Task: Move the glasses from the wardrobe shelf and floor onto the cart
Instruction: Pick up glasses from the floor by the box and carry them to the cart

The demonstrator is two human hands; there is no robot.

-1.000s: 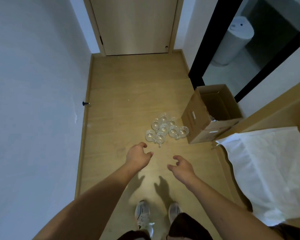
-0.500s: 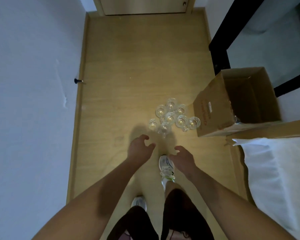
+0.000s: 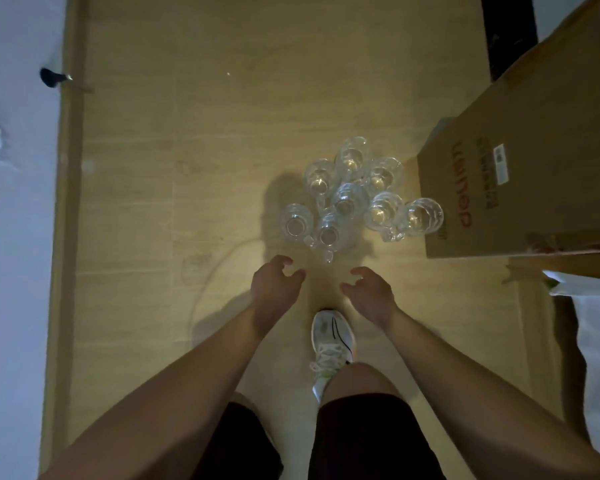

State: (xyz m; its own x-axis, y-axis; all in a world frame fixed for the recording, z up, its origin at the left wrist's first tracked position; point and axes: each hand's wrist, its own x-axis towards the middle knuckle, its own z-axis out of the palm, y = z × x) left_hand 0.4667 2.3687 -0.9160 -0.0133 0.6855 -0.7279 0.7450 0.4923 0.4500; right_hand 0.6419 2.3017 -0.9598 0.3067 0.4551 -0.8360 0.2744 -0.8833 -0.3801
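1. Frame was dim overall, corners darker; a warm pool of light lay on the wooden floor around the glasses.
2. Shadows of both arms fell up and left; light came from behind and above.
3. Small highlights glinted in the glass bases; rims were soft, slightly blurred.
4. Wide-angle bending bowed the skirting board at left.

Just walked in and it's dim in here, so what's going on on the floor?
A person is reaching both arms down toward a cluster of clear glasses standing on the wooden floor beside a cardboard box. The left hand and right hand hang just short of the nearest glasses, fingers loosely curled, holding nothing. One white shoe is planted below the hands.
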